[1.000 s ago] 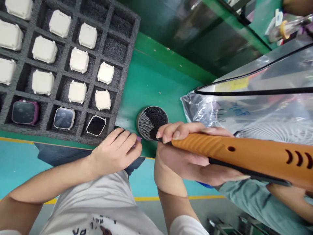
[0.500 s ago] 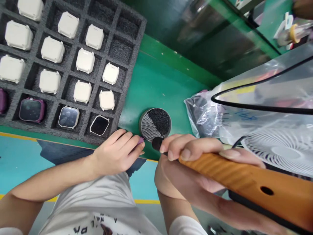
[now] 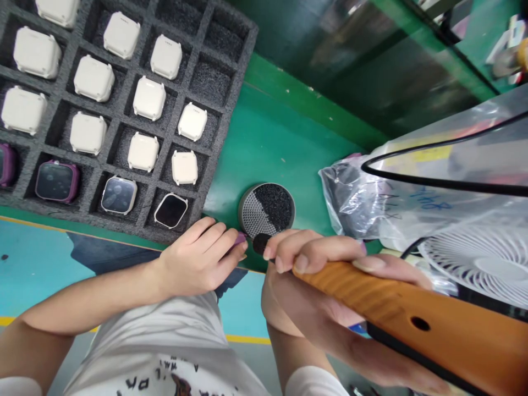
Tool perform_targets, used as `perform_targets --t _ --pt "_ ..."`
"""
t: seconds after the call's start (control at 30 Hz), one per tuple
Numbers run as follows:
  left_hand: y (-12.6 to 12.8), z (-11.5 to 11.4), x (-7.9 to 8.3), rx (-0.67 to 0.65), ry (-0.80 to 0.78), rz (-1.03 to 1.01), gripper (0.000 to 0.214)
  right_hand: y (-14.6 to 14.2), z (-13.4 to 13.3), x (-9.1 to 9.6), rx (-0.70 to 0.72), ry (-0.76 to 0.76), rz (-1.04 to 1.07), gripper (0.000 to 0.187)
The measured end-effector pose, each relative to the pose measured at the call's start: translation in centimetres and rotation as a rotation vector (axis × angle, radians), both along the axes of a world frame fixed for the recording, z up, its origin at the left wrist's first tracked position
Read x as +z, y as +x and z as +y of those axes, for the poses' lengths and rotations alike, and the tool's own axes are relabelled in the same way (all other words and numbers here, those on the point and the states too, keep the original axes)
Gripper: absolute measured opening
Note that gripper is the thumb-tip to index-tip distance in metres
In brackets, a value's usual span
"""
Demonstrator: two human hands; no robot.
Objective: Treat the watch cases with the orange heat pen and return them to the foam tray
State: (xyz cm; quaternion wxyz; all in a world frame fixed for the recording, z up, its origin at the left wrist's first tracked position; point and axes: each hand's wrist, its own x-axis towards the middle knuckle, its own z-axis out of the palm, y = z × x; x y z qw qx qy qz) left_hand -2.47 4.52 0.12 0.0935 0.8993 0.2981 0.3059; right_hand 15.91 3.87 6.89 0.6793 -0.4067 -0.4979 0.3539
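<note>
My right hand (image 3: 322, 267) is clamped round the orange driver (image 3: 391, 308). It runs lower right to upper left, with the black tip aimed left at the purple piece (image 3: 240, 238) pinched in my left hand (image 3: 198, 258) at the table edge. The round dish (image 3: 267, 210) is just behind, and the foam tray (image 3: 210, 82) is further left.

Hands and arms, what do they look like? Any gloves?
No gloves: the left hand and right hand are bare, no rings or wristbands showing. Forearms are bare too. Short white sleeves show at the bottom, on a white T-shirt with dark lettering.
</note>
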Motion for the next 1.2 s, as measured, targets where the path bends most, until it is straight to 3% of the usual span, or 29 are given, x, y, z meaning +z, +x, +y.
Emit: perform_targets --t 0.37,0.6,0.77,0.9,1.0,1.2 --pt "0.2 -0.1 -0.1 0.011 -0.01 -0.023 0.018 -0.4 -0.1 -0.4 0.006 0.018 -0.017 0.074" --pt "0.3 -0.1 -0.2 0.019 -0.001 -0.021 0.019 -0.3 -0.2 -0.9 0.055 -0.052 0.034 0.065" --pt "0.1 0.2 -0.1 0.014 0.037 0.001 0.021 -0.1 1.0 0.9 -0.031 -0.08 0.095 0.047" --pt "-0.5 0.2 0.1 -0.074 0.001 0.067 0.032 0.3 1.6 2.2 -0.137 -0.033 0.089 0.034" --pt "-0.7 0.0 -0.1 -0.103 -0.003 0.066 0.037 0.4 2.0 1.4 -0.159 -0.009 0.075 0.037" --pt "-0.2 0.0 0.0 -0.008 0.02 0.089 0.035 0.3 2.1 -0.5 -0.16 -0.019 0.08 0.041"
